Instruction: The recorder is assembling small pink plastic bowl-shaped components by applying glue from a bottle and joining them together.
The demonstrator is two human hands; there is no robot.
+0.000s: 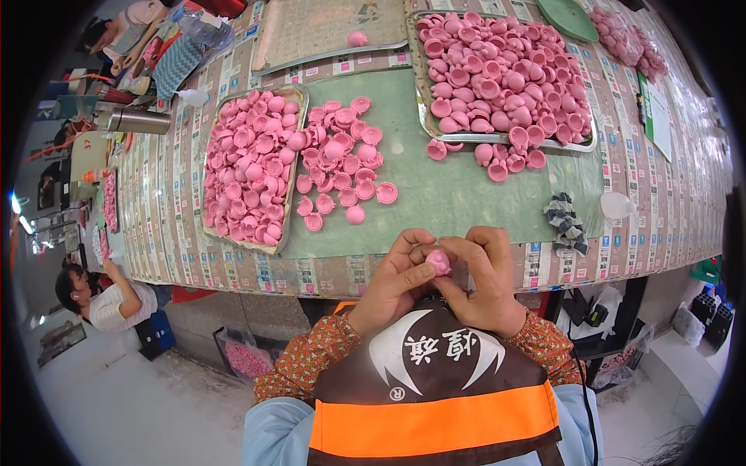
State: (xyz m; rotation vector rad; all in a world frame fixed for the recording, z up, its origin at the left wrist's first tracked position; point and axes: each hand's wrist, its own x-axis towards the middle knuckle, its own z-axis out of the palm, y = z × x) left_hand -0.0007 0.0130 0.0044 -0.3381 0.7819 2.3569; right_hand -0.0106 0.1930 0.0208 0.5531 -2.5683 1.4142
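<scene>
A small, rounded pink plastic piece (pixel 440 262) is held in front of my apron at the table's near edge. My left hand (pixel 400 276) pinches it between thumb and bent fingers. From the other side my right hand (pixel 486 276) closes on it, index finger along its top and thumb below. Its underside is hidden by the fingers. Ahead and to the left, loose pink cup-shaped pieces (pixel 342 159) lie on the green mat (pixel 404 186), some hollow side up. A metal tray (pixel 281 233) heaped with similar pieces stands to their left.
At the far right is a larger heaped tray (pixel 594 144), with several pieces spilled in front. A checked cloth (pixel 566 224) and a white oval object (pixel 617 205) lie to the right. Another tray (pixel 326 31) is at the back. A co-worker (pixel 109 299) sits at the left.
</scene>
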